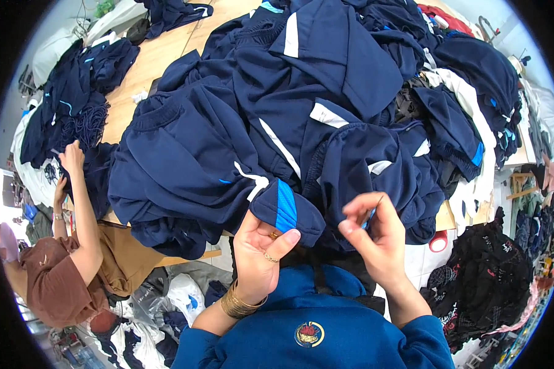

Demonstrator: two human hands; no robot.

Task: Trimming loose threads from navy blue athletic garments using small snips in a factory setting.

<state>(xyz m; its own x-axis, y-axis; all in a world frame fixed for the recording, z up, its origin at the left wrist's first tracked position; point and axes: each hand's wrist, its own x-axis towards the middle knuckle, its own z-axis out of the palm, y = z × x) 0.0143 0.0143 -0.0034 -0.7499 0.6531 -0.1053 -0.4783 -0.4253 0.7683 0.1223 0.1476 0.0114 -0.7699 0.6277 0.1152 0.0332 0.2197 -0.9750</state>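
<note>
My left hand (258, 255) pinches the end of a navy trouser leg (311, 218), thumb on top and fingers underneath. A bright blue ribbed stripe (286, 206) crosses this held end, and a white strip runs up from it. To its right, my right hand (378, 237) hovers apart from the cloth, its fingers bent in and the thumb close to the forefinger. A small bit of blue shows between those fingers; what it is I cannot make out. Heaped navy garments (197, 147) with gathered waistbands and white strips lie just beyond both hands.
A wooden table (160, 58) bears the heap. At the left, a person in a brown top (61, 277) handles dark garments (68, 104) with loose threads. Black patterned cloth (486, 283) is piled at the right, near a red-and-white round object (438, 242). Bags and fabric lie lower left.
</note>
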